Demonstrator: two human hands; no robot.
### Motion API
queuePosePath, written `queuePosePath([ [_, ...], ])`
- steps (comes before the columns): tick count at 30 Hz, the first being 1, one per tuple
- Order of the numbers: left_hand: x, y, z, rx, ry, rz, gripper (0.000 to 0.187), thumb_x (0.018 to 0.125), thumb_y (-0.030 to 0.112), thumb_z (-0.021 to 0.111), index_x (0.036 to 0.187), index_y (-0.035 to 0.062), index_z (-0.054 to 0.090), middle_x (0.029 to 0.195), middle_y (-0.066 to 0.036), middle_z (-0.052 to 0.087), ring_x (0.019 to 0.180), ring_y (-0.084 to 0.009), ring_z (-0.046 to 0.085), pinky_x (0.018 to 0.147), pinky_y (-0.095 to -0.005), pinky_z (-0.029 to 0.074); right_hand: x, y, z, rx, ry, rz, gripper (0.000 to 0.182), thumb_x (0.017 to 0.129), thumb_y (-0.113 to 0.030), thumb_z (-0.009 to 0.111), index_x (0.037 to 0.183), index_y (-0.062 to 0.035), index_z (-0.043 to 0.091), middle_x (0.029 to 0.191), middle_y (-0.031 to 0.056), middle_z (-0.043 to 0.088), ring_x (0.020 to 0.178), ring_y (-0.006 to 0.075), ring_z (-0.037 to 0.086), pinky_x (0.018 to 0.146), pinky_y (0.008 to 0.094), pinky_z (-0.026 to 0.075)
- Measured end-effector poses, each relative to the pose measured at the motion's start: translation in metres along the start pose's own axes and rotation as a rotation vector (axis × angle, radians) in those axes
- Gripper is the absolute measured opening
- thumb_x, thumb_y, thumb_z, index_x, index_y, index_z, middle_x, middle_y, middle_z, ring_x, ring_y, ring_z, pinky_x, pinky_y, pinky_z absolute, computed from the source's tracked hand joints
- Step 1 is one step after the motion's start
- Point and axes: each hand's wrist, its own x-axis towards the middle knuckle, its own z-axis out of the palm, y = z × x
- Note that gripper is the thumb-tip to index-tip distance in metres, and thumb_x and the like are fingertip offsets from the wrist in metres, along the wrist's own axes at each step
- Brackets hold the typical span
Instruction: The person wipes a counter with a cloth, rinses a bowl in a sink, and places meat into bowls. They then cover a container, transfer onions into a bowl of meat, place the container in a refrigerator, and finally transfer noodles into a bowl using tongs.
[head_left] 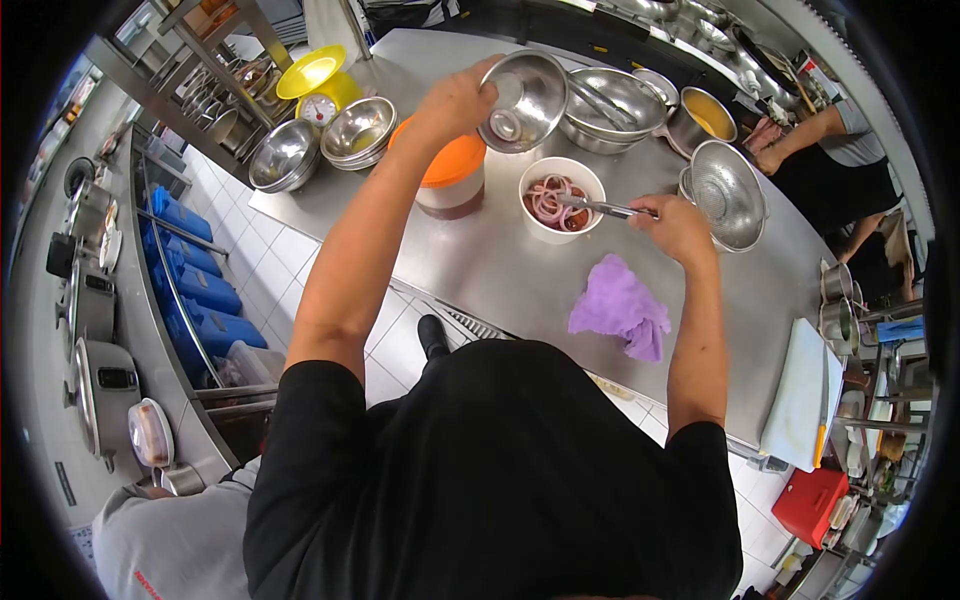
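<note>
My left hand [455, 105] grips the rim of a steel mixing bowl [522, 100], tilted so that its inside faces me. In my right hand [675, 228] are metal tongs [610, 208], closed around the handle end. Their tips reach into a white tub [562, 232] and touch sliced onion rings [552, 204] lying over reddish-brown pieces. Left of the tub stands a container with an orange lid [455, 160], partly behind my left forearm. A crumpled purple cloth [622, 308] lies on the steel table [500, 275] below my right hand.
More steel bowls [612, 105], a pot of yellow liquid [708, 115] and a colander [727, 195] line the far side. At left are stacked bowls [358, 130] and a yellow scale [325, 90]. A cutting board [800, 390] with a knife lies right. Other people stand at both sides.
</note>
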Motion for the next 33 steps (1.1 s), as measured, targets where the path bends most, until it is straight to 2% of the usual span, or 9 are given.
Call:
queuePosePath([
  [4, 0.01, -0.009, 0.007, 0.025, 0.091, 0.093, 0.05, 0.093, 0.025, 0.045, 0.142, 0.0156, 0.047, 0.089, -0.023, 0.069, 0.072, -0.035, 0.069, 0.077, -0.0459, 0.055, -0.003, -0.016, -0.001, -0.07, -0.021, 0.021, 0.033, 0.083, -0.031, 0.069, 0.113, -0.0176, 0.072, 0.092, 0.014, 0.072, 0.088, 0.0332, 0.068, 0.078, 0.0426, 0.052],
  [7, -0.007, 0.023, -0.01, -0.062, -0.016, -0.009, 0.049, 0.094, 0.025, 0.044, 0.142, 0.0172, 0.047, 0.082, -0.021, 0.069, 0.062, -0.0307, 0.068, 0.071, -0.0429, 0.056, 0.002, -0.011, 0.009, -0.057, 0.154, -0.047, 0.035, 0.085, -0.032, 0.068, 0.115, -0.0148, 0.071, 0.097, 0.0147, 0.072, 0.093, 0.0348, 0.068, 0.08, 0.0449, 0.052],
  [10, -0.004, 0.013, -0.002, -0.011, -0.056, -0.031, 0.048, 0.095, 0.023, 0.043, 0.143, 0.0194, 0.047, 0.077, -0.019, 0.069, 0.06, -0.0276, 0.068, 0.068, -0.0406, 0.057, -0.014, -0.03, -0.02, 0.015, 0.223, 0.035, 0.037, 0.086, -0.032, 0.067, 0.117, -0.0128, 0.07, 0.101, 0.0155, 0.071, 0.096, 0.0349, 0.067, 0.082, 0.0464, 0.051],
  [13, -0.018, 0.03, 0.0, -0.102, -0.108, -0.042, 0.049, 0.095, 0.022, 0.044, 0.143, 0.0207, 0.047, 0.074, -0.016, 0.069, 0.056, -0.0245, 0.067, 0.066, -0.0395, 0.057, -0.012, -0.032, -0.026, -0.056, 0.406, -0.101, 0.035, 0.086, -0.029, 0.066, 0.116, -0.0133, 0.069, 0.102, 0.0162, 0.071, 0.096, 0.0348, 0.067, 0.082, 0.0466, 0.051],
  [16, -0.026, 0.052, 0.003, -0.184, -0.192, -0.017, 0.051, 0.096, 0.023, 0.049, 0.146, 0.0222, 0.044, 0.074, -0.013, 0.067, 0.053, -0.0195, 0.063, 0.06, -0.0355, 0.056, 0.004, -0.033, -0.013, -0.151, 0.443, -0.207, 0.031, 0.085, -0.029, 0.067, 0.113, -0.0145, 0.071, 0.104, 0.0137, 0.071, 0.092, 0.0345, 0.067, 0.078, 0.0429, 0.052],
  [22, -0.022, 0.038, 0.027, -0.09, -0.074, 0.045, 0.051, 0.096, 0.023, 0.047, 0.146, 0.0186, 0.044, 0.069, -0.014, 0.065, 0.053, -0.0214, 0.063, 0.064, -0.0377, 0.056, -0.008, -0.029, -0.018, -0.132, 0.29, -0.128, 0.029, 0.085, -0.026, 0.066, 0.112, -0.016, 0.071, 0.099, 0.0129, 0.072, 0.093, 0.0327, 0.068, 0.078, 0.0458, 0.052],
  [25, -0.01, 0.016, 0.041, -0.028, 0.077, 0.164, 0.049, 0.093, 0.018, 0.043, 0.142, 0.0129, 0.047, 0.081, -0.024, 0.068, 0.061, -0.0338, 0.066, 0.071, -0.0453, 0.055, -0.015, -0.015, -0.024, -0.167, 0.215, -0.036, 0.029, 0.085, -0.027, 0.067, 0.111, -0.0166, 0.071, 0.097, 0.0115, 0.072, 0.09, 0.0327, 0.067, 0.078, 0.0441, 0.051],
  [31, -0.016, 0.04, 0.015, -0.121, -0.068, -0.038, 0.049, 0.093, 0.018, 0.043, 0.142, 0.0115, 0.047, 0.084, -0.024, 0.069, 0.063, -0.0333, 0.067, 0.069, -0.0459, 0.055, -0.004, -0.007, -0.007, -0.293, 0.217, -0.013, 0.031, 0.084, -0.026, 0.068, 0.113, -0.0158, 0.071, 0.1, 0.0135, 0.071, 0.093, 0.0342, 0.067, 0.08, 0.0456, 0.051],
  [33, -0.015, 0.036, 0.014, -0.176, -0.038, -0.037, 0.051, 0.094, 0.021, 0.047, 0.144, 0.0138, 0.045, 0.077, -0.02, 0.068, 0.057, -0.0272, 0.067, 0.066, -0.0407, 0.057, -0.011, -0.011, -0.012, -0.22, 0.314, -0.053, 0.031, 0.085, -0.027, 0.066, 0.113, -0.0143, 0.07, 0.099, 0.0148, 0.071, 0.094, 0.0339, 0.067, 0.081, 0.0461, 0.051],
])
